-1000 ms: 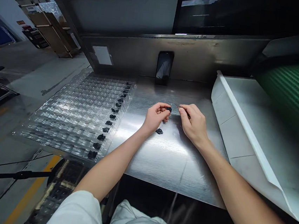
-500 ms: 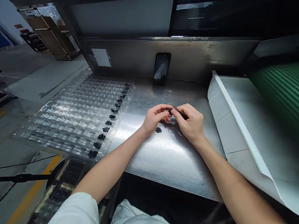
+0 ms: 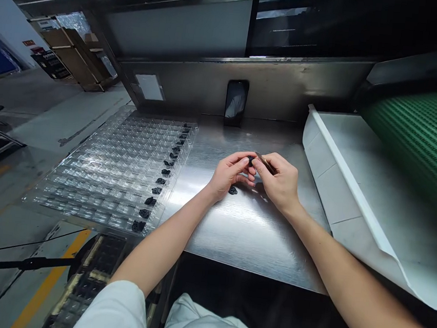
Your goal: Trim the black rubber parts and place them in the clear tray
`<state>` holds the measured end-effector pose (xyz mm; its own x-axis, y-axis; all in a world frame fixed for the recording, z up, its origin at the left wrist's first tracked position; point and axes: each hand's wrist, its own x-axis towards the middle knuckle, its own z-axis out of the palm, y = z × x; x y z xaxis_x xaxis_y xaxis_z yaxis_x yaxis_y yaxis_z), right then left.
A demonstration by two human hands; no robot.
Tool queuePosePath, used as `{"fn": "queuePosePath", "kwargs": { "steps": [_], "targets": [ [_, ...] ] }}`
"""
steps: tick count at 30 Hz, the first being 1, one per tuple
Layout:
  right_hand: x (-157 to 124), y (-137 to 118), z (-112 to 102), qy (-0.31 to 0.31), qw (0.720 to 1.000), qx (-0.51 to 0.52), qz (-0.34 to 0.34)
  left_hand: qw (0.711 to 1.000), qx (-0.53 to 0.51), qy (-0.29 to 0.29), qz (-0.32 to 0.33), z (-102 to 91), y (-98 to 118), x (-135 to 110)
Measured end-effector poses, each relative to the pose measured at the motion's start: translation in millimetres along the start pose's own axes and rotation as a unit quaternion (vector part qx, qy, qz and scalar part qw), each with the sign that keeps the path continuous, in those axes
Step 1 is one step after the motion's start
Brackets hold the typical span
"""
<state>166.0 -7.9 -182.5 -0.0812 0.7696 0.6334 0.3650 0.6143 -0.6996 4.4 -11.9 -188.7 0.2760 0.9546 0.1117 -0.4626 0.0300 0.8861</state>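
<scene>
We log the metal desk (image 3: 253, 239) first, then the white trough (image 3: 320, 168) at 3 o'clock from our hands and the clear tray (image 3: 99, 160) at 9. Our right hand (image 3: 282, 183) pinches a slim dark tool (image 3: 267, 164), tip toward 10 o'clock; our left hand (image 3: 227, 175) pinches a black part (image 3: 250, 160) above the desk. Can't tell if tool touches part. Loose piece (image 3: 233, 190) lies at 7 o'clock from it; similar pieces (image 3: 160, 181) line the tray's 3 o'clock side.
</scene>
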Motion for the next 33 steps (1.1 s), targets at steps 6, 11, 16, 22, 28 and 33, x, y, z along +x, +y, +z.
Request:
{"fn": "queuePosePath", "kwargs": {
  "steps": [6, 11, 16, 22, 28, 33],
  "targets": [
    [-2.7, 3.0, 2.0, -0.015, 0.998, -0.035, -0.05, 0.997, -0.055, 0.045, -0.009, -1.3, 6.8, 0.1],
    [-2.6, 11.6, -0.6, -0.024, 0.985, -0.157, -0.066, 0.996, -0.053, 0.07, -0.029, 1.2, 8.1, -0.2],
    [-2.6, 19.2, 0.2, -0.045, 0.963, -0.247, -0.102, 0.996, -0.049, 0.074, -0.03, 4.6, 8.6, -1.2],
    [-4.2, 23.4, 4.6, -0.051, 0.955, -0.269, -0.118, 0.996, -0.061, 0.065, -0.026, 2.8, 6.6, -1.5],
    [-5.5, 24.4, 5.7, -0.051, 0.953, -0.278, -0.108, 0.995, -0.056, 0.071, -0.032, 1.6, 4.6, 0.1],
    [-6.9, 22.6, 7.2, -0.058, 0.959, -0.258, -0.101, 0.995, -0.057, 0.071, -0.029, 1.2, 5.2, 0.4]
  ]
}}
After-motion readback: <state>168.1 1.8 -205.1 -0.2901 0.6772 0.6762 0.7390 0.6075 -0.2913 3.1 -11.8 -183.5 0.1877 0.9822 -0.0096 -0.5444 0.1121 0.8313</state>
